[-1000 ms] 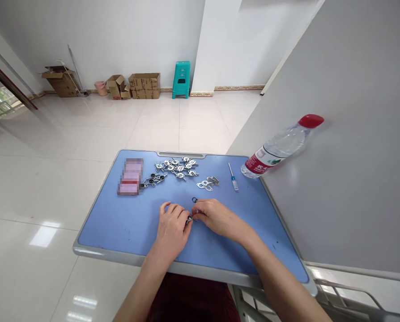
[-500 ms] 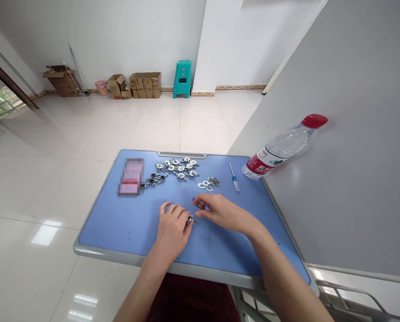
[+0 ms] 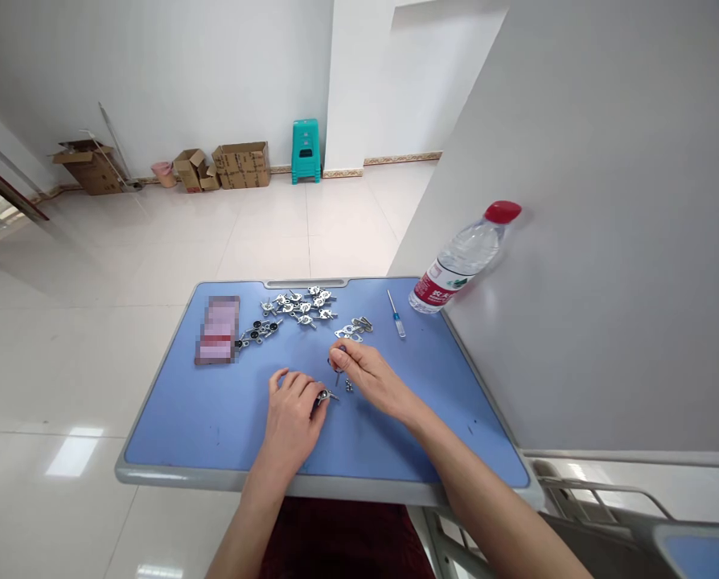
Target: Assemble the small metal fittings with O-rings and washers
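Two hands share the frame's lower centre: I have the left hand (image 3: 290,410) pinching a metal fitting (image 3: 324,396), the right hand (image 3: 365,374) closed on a slim-shafted tool (image 3: 338,378). I'd brace the fitting and keep the shaft square. Right of centre, the bottle's (image 3: 471,248) red label (image 3: 437,288) seems to begin "农夫"; the rest is illegible.

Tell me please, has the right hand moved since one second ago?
Yes, forward: the right hand is now closer to the flat metal plates.
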`<action>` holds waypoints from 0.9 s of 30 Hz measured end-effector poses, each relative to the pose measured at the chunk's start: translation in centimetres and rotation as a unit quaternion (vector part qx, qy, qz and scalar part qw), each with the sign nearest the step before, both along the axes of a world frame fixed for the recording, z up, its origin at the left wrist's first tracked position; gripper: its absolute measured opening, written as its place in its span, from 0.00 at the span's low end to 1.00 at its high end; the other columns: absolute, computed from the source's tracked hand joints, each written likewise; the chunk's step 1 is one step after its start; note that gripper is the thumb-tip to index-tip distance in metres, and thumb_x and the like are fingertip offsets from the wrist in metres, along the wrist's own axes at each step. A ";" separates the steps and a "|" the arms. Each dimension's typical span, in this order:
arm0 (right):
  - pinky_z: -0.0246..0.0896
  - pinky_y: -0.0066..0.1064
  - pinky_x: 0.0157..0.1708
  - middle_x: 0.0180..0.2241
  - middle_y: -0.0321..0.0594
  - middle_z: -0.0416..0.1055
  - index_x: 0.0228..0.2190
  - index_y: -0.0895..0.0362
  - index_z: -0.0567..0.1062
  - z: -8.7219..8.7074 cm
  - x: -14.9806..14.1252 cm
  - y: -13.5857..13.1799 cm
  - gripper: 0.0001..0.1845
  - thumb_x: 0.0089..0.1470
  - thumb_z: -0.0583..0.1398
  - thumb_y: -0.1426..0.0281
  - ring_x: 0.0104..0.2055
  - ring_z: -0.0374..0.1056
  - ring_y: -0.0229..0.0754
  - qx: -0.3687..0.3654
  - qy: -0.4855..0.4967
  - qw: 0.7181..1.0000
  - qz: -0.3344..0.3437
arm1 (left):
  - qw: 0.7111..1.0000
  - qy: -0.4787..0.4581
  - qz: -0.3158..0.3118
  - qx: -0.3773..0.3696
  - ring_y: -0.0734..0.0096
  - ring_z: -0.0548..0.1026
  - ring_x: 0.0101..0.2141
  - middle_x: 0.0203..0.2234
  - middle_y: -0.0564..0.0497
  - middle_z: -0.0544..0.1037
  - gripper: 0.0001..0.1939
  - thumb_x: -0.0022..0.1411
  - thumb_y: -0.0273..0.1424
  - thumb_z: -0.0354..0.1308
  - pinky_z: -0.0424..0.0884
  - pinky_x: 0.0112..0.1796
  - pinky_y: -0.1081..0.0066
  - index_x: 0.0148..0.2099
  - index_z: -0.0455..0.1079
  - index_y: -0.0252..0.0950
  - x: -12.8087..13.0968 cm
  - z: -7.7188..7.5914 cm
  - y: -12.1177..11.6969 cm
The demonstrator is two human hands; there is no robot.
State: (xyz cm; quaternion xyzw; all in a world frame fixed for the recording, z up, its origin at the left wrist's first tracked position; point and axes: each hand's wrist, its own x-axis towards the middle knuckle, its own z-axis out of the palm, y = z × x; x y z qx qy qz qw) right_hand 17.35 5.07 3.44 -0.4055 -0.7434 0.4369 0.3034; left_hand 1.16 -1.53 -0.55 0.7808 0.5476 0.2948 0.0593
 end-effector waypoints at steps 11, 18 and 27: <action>0.57 0.30 0.33 0.29 0.36 0.66 0.28 0.56 0.66 0.7 0.1 -0.4 0.21 0.66 0.46 0.57 0.31 0.60 0.37 0.013 0.000 0.999 0.051 | 1.000 -0.007 0.002 -0.007 0.65 0.74 0.39 0.34 0.53 0.77 0.04 0.63 0.25 0.56 0.59 0.52 0.54 0.39 0.69 0.39 0.0 0.0 0.0; 0.58 0.31 0.34 0.31 0.37 0.67 0.30 0.55 0.66 0.7 0.2 -0.4 0.20 0.67 0.45 0.58 0.32 0.61 0.38 0.026 -0.014 0.998 0.047 | 1.000 -0.008 0.003 -0.007 0.65 0.74 0.39 0.34 0.52 0.77 0.04 0.64 0.25 0.55 0.59 0.52 0.54 0.39 0.69 0.39 0.0 -0.1 -0.1; 0.58 0.30 0.35 0.31 0.37 0.67 0.30 0.55 0.66 0.9 0.2 -0.6 0.21 0.67 0.45 0.57 0.33 0.62 0.38 0.035 -0.009 0.998 0.058 | 1.000 -0.010 0.003 -0.008 0.64 0.74 0.38 0.34 0.52 0.77 0.04 0.65 0.26 0.55 0.59 0.53 0.52 0.39 0.69 0.40 0.0 -0.2 0.0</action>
